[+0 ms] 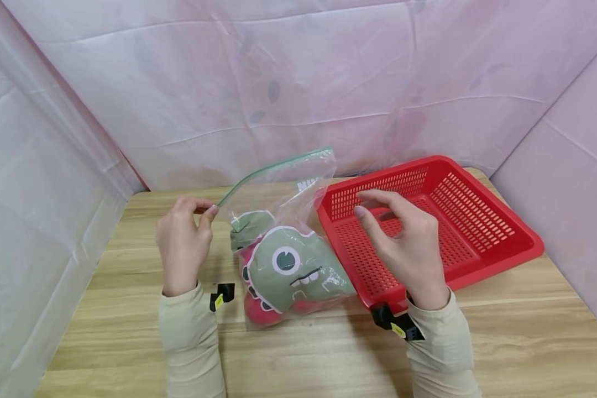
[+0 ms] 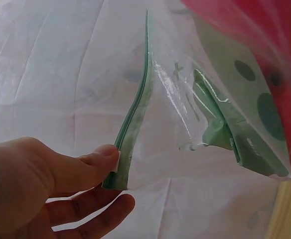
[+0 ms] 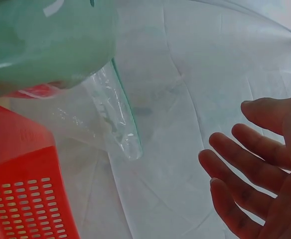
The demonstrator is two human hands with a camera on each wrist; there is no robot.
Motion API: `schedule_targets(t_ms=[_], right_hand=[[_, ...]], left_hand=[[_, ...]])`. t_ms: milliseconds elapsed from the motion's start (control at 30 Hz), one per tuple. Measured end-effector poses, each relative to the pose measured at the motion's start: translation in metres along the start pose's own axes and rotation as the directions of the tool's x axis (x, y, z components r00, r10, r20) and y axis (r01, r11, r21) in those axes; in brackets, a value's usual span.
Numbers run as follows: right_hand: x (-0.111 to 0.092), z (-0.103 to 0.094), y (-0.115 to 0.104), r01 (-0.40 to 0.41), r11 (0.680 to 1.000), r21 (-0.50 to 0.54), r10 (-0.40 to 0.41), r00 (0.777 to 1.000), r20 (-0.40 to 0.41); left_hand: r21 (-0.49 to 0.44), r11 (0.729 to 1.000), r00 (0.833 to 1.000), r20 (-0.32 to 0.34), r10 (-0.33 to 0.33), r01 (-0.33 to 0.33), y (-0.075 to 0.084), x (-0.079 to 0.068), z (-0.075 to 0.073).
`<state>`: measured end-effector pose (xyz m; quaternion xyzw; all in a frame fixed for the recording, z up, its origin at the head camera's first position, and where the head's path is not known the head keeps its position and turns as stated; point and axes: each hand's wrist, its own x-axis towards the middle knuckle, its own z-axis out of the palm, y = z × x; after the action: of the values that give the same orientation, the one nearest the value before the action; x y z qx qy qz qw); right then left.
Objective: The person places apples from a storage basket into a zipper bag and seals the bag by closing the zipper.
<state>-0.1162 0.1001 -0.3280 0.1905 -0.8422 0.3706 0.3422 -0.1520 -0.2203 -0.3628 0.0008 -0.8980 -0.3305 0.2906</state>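
A clear zip bag (image 1: 298, 188) with a green zip strip stands on the wooden table. Inside it sits a green and pink cartoon plush-like item (image 1: 288, 265) with a big eye and teeth; its exact kind is unclear through the plastic. My left hand (image 1: 184, 237) pinches the left end of the zip strip (image 2: 135, 109) between thumb and forefinger. My right hand (image 1: 403, 237) hovers over the red basket with fingers loosely bent and nothing in them. In the right wrist view, the bag's other top corner (image 3: 128, 142) is apart from that hand.
A red perforated plastic basket (image 1: 514, 243) stands at the right, its left rim close against the bag. The wooden table (image 1: 298, 365) extends in front. Pale patterned cloth (image 1: 298, 83) hangs behind and at both sides.
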Motion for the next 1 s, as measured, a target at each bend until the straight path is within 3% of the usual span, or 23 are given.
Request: schedule_targets(t_ms=[400, 633, 1000], right_hand=[[-0.002, 0.010, -0.005, 0.048, 0.997, 0.056, -0.053, 0.994, 0.099], [-0.008, 0.014, -0.008, 0.088, 0.996, 0.023, -0.090, 0.983, 0.159], [-0.017, 0.014, -0.011, 0.058, 0.998, 0.015, -0.059, 0.970, 0.236]], left_hand=[[0.026, 0.999, 0.998, 0.051, -0.041, 0.040, -0.007, 0.002, 0.011], [0.025, 0.997, 0.995, 0.065, -0.069, 0.067, -0.008, 0.000, 0.016], [0.057, 0.990, 0.985, 0.115, -0.131, 0.126, -0.009, -0.009, 0.023]])
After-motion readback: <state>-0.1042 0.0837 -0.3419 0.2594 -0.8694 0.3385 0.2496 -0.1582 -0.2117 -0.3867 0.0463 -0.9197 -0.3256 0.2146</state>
